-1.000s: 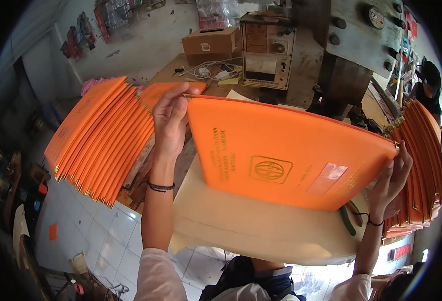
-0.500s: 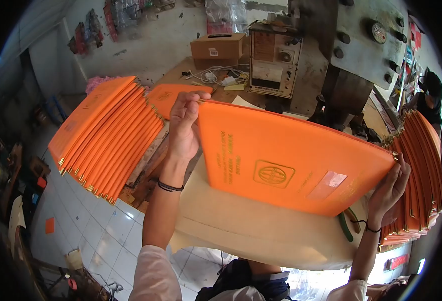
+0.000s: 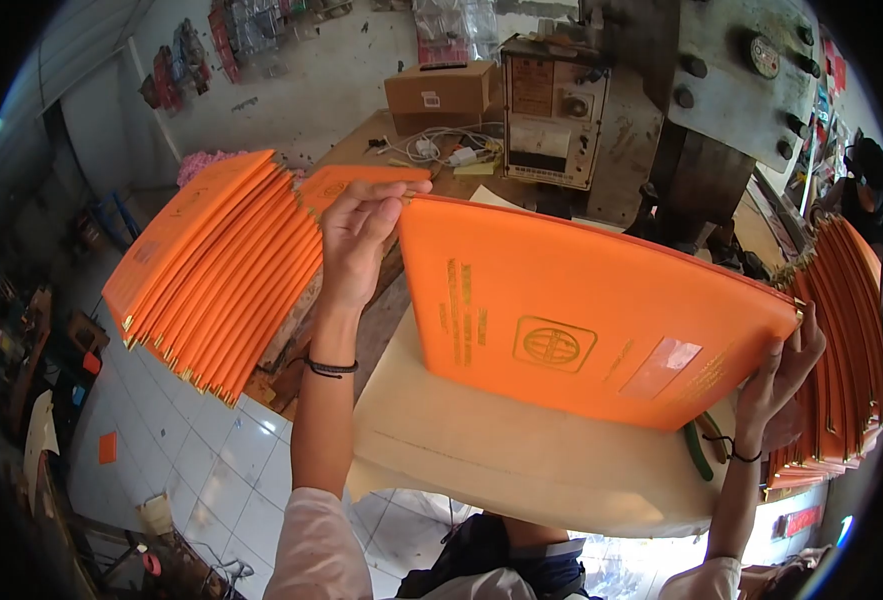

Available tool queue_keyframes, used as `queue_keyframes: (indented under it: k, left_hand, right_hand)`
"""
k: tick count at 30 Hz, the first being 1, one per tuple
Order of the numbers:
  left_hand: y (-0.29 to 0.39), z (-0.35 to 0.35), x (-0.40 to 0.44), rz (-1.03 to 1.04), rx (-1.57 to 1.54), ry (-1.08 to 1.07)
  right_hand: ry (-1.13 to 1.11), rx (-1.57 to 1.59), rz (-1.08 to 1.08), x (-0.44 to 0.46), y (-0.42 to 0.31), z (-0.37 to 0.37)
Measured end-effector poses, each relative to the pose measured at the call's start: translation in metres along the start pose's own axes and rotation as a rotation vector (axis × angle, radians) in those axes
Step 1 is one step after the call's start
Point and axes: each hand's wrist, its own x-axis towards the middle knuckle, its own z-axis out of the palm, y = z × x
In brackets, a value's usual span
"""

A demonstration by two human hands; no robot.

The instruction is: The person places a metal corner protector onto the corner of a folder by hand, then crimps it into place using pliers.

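Note:
An orange folder (image 3: 551, 290) with gold lettering, a framed gold emblem and a small clear window stands on its long edge in front of me, tilted. My left hand (image 3: 361, 235) pinches its upper left corner between thumb and fingers. At the far right corner, by a metal corner piece, my right hand (image 3: 783, 365) grips the folder. Under it lies a tan sheet (image 3: 501, 450) covering the work surface. Green-handled pliers or cutters (image 3: 699, 455) lie partly hidden beside my right wrist.
A stack of orange folders (image 3: 221, 270) leans at the left, another stack (image 3: 841, 350) at the right. Behind are one more orange folder (image 3: 336, 180), a cardboard box (image 3: 439, 88), white cables (image 3: 426, 148), a control box (image 3: 553, 115) and a heavy press (image 3: 736, 80). Someone in dark clothing (image 3: 864, 190) is far right.
The view has shifted slightly. My left hand has turned a little at the folder's corner, its fingers now lying more along the top edge. The folder stays held in both hands.

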Motion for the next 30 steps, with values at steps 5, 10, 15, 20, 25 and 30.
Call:
queue_keyframes:
  k: [5,10,15,20,25,30]
  left_hand:
    - [0.004,0.021,-0.004,-0.016,-0.208,0.116]
    - [0.01,0.04,-0.006,-0.043,-0.25,0.232]
    - [0.017,0.046,-0.003,-0.054,-0.173,0.287]
    - [0.007,0.039,-0.005,-0.059,-0.173,0.237]
    - [0.007,0.033,-0.008,-0.137,-0.119,0.211]
    - [-0.001,0.027,-0.011,-0.076,-0.12,0.173]
  right_hand:
    - [0.055,-0.076,0.024,-0.007,-0.011,0.013]
    - [0.061,-0.202,0.002,-0.012,-0.019,0.02]
    - [0.077,-0.103,0.034,-0.008,-0.014,0.014]
    - [0.18,0.318,0.221,0.005,0.008,-0.014]
    - [0.156,0.351,0.25,0.009,0.01,-0.02]
    - [0.153,0.316,0.289,0.01,0.001,-0.02]
